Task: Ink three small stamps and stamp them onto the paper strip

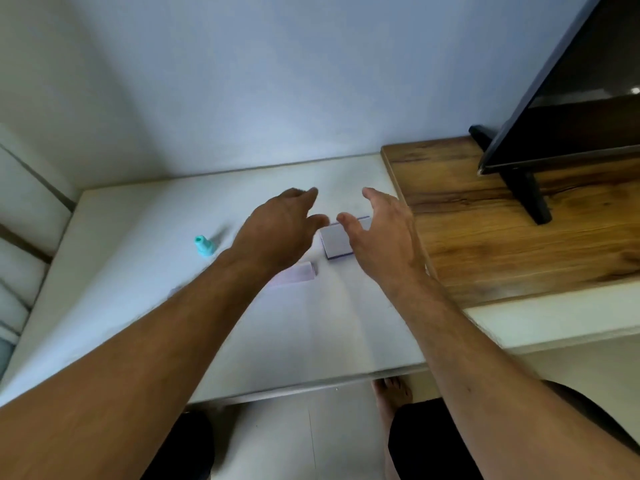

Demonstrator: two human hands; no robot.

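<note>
Hovering over the ink pad (337,241), left hand (277,230) and right hand (382,237), fingers spread, empty (table (138,271) edge near).

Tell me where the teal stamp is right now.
The teal stamp stands on the white table, left of the left hand, untouched.

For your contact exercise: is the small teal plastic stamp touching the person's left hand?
Apart: the head view shows bare white table between the teal stamp and the left hand.

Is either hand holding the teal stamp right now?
No. The teal stamp stands alone on the white table, while the left hand and right hand hover open near the ink pad.
</note>
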